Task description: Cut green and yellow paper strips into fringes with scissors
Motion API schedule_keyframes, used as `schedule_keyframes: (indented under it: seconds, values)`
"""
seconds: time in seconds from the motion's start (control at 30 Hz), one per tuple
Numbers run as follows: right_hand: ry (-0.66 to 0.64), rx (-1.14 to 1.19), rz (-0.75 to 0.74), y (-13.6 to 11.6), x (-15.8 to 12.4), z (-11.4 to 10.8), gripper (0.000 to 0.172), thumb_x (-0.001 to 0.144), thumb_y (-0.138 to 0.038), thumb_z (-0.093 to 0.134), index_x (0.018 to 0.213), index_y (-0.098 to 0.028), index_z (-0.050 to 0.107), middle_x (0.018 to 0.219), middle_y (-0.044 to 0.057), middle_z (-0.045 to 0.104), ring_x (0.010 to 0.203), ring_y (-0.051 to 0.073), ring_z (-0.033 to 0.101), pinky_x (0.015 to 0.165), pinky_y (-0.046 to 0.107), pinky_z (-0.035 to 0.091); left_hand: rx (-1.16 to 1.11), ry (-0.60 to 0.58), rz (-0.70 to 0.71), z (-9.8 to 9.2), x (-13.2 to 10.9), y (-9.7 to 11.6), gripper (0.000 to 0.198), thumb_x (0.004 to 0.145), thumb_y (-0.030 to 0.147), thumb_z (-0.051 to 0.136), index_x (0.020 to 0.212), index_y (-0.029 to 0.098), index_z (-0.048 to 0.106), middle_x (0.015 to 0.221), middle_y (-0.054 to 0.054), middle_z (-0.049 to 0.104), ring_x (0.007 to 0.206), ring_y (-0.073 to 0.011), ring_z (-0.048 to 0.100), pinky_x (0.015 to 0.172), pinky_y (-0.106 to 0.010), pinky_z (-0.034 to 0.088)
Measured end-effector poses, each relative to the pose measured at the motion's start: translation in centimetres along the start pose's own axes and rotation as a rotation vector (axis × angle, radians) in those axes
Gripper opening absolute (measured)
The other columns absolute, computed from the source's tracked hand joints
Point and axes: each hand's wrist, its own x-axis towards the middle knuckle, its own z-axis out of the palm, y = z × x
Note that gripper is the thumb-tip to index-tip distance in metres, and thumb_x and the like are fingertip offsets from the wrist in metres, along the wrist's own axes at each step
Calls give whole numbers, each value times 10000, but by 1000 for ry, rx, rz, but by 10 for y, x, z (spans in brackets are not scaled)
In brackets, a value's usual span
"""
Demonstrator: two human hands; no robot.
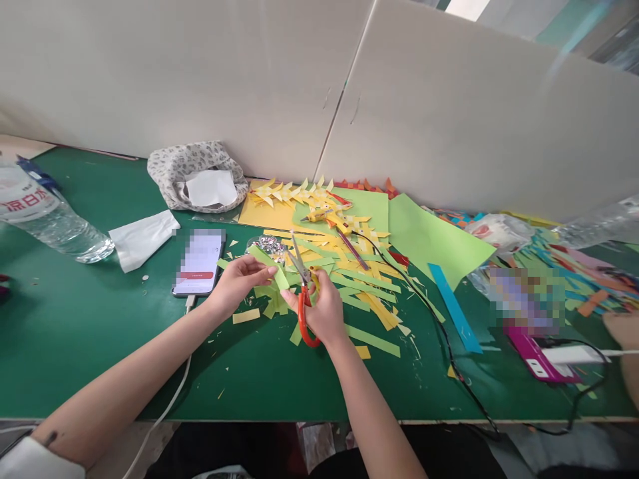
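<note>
Between the thumb and fingers of my left hand is a light green paper strip. My right hand is closed around a pair of scissors with orange handles, their blades parted and pointing up and away from me. The right thumb is close to the strip's lower end; whether it touches, I cannot tell. Yellow and green paper strips lie scattered just beyond and to the right of my hands. A small round dish of googly eyes sits behind the strip.
A yellow glue gun with a black cord rests among folded yellow paper pieces. A charging phone, a tissue and a water bottle lie left. At right are a blue strip and a magenta power strip.
</note>
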Motion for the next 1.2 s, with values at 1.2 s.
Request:
schedule_keyframes:
  seconds: [1.2]
  values:
    - [34,-362,-266,7,1,-3,389,675,-545,582,659,-209,387,652,2,464,567,124,425,514,240,321,-108,-41,-3,-1,0,0,160,621,231,735,678,157,606,643,30,639,576,-81,591,627,-225,514]
